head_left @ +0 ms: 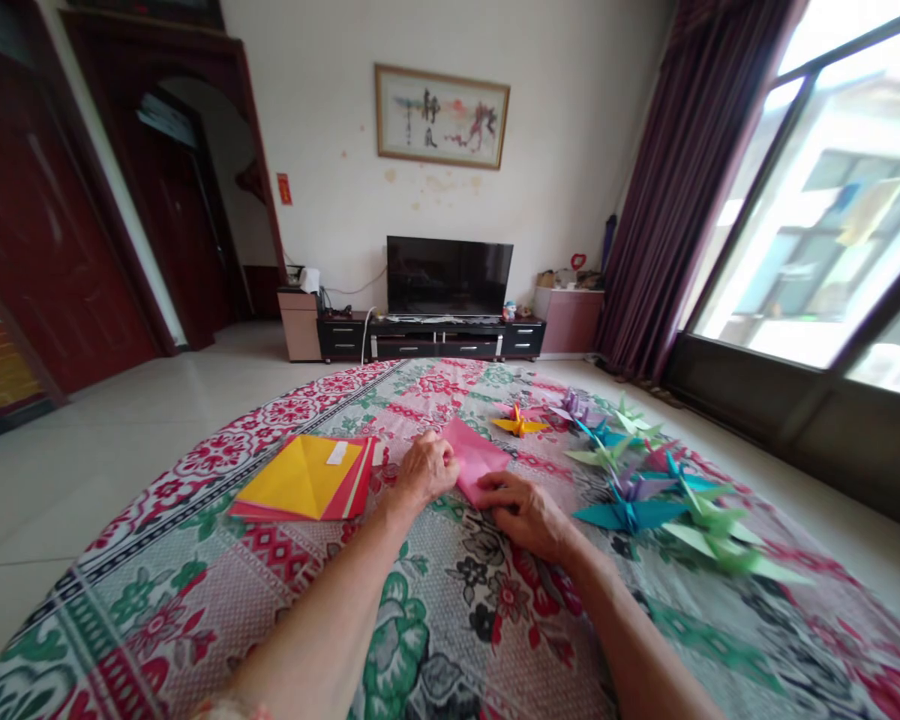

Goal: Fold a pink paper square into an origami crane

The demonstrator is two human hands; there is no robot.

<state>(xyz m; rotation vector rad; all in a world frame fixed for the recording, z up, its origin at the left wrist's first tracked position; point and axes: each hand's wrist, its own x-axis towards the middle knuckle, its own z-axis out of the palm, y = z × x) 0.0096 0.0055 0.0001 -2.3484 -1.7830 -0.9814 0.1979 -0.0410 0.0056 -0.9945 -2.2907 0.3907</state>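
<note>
A pink sheet of origami paper [476,450], partly folded, lies on the patterned tablecloth [420,625] between my hands. My left hand [427,465] pinches its left edge with curled fingers. At the lower right edge, my right hand [521,508] rests with its fingers bent over the paper and pressing it down. Just beyond the paper sits an orange paper crane [521,424]. A stack of yellow and red paper sheets [300,478] lies to the left of my left hand, with a small white label on top.
Several folded paper cranes in blue [630,512], green [720,535] and purple [574,405] spread over the right side of the round table. Past the far table edge stand a low cabinet [439,345] and a television [450,277]. A window is at the right.
</note>
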